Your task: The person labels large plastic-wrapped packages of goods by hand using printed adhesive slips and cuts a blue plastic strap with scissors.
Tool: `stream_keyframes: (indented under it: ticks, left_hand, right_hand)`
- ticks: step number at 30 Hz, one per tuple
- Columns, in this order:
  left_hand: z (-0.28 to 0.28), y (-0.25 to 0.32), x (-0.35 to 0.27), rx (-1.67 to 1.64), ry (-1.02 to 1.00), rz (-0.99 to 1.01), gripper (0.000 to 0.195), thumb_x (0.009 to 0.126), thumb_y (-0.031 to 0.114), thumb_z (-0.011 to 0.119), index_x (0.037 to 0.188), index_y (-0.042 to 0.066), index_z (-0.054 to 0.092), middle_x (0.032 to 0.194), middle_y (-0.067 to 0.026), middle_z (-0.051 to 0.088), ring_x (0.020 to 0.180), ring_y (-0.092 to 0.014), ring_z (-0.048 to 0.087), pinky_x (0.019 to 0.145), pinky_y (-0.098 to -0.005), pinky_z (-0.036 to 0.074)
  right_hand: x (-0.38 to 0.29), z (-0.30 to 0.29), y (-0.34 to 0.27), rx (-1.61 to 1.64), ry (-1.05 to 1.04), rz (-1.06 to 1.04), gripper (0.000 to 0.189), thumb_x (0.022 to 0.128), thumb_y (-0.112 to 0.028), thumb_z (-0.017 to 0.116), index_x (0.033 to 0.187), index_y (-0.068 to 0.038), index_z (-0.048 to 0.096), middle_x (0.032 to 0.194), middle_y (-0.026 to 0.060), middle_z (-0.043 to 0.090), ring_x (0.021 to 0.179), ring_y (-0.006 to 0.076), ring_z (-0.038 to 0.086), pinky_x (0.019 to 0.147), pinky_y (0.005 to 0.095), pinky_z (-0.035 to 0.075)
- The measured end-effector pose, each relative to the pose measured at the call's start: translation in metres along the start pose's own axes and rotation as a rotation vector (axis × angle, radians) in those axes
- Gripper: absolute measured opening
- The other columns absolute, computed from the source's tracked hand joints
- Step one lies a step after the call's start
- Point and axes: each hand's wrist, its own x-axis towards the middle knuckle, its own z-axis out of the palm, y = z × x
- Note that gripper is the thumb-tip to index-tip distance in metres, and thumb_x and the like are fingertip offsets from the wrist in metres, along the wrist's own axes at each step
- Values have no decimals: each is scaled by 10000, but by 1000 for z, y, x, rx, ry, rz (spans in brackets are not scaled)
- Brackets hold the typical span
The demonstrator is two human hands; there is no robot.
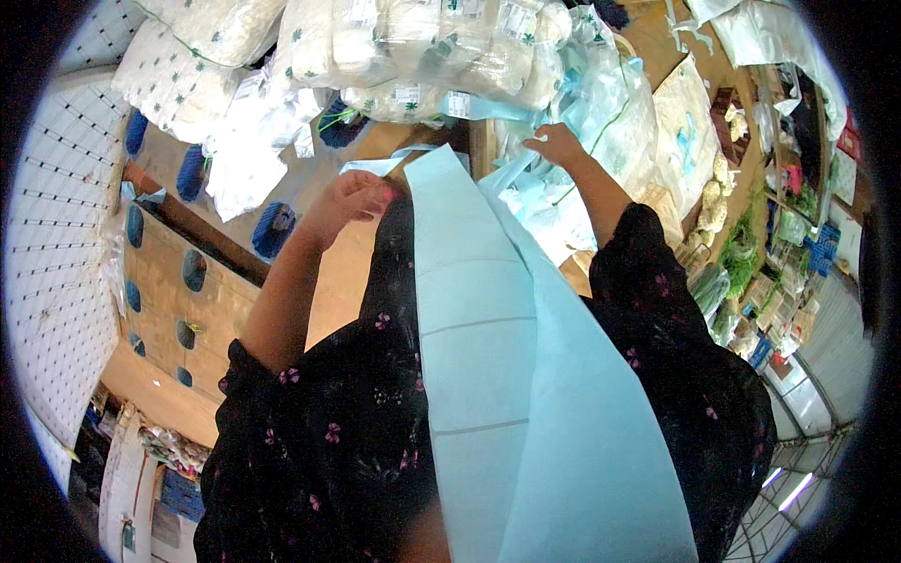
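Observation:
A light blue sheet [479, 338], apron-like with crosswise fold lines, hangs down the front of my black flowered garment [317, 436]. My right hand [561, 146] is raised at the upper right of the sheet, thumb and fingers pinching a thin light blue strip [517, 167]. On the other side, my left hand [355, 195] is held up with curled fingers, left of the sheet's top edge. Another pale blue strip [380, 163] runs just behind these fingers; whether they grip it is hidden.
Plastic-wrapped white bales [422, 42] with green marks are stacked ahead. Crumpled clear and bluish plastic [612, 119] lies at the right. Dark blue round-ended objects [274, 229] stand on the brown surface [225, 281] at the left. Green leafy material [742, 253] lies at far right.

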Motion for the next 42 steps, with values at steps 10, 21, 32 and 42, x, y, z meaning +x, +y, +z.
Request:
stream_keyframes:
  ticks: [10, 21, 32, 42]
  left_hand:
    - [13, 20, 164, 549, 88, 214, 370, 806, 308, 541, 1009, -1, 529, 985, -139, 562, 910, -238, 539, 808, -300, 419]
    - [85, 10, 306, 1225, -101, -44, 505, 669, 372, 556, 1077, 75, 567, 1206, -163, 456, 1141, -317, 397, 916, -567, 259]
    - [91, -13, 235, 1076, -628, 47, 377, 753, 411, 545, 862, 54, 593, 798, -111, 607, 761, -247, 576, 696, -360, 443]
    - [32, -43, 118, 604, -479, 71, 301, 851, 268, 401, 995, 62, 566, 1036, -113, 551, 999, -235, 497, 893, -333, 353]
  right_hand:
    - [95, 39, 43, 140, 296, 278, 665, 572, -407, 697, 1097, -43, 511, 1081, 203, 524, 973, 328, 527, 839, 355, 434]
    - [96, 90, 76, -266, -190, -184, 257, 721, -176, 497, 934, -81, 605, 936, 131, 605, 867, 290, 577, 753, 366, 466]
    - [-18, 166, 4, 73, -410, -186, 467, 669, -245, 594, 1068, -18, 508, 1013, 213, 532, 910, 333, 546, 817, 391, 433]
    - [-28, 92, -14, 317, -109, -189, 393, 778, -304, 561, 1084, -62, 513, 949, 156, 573, 836, 279, 567, 755, 347, 440]
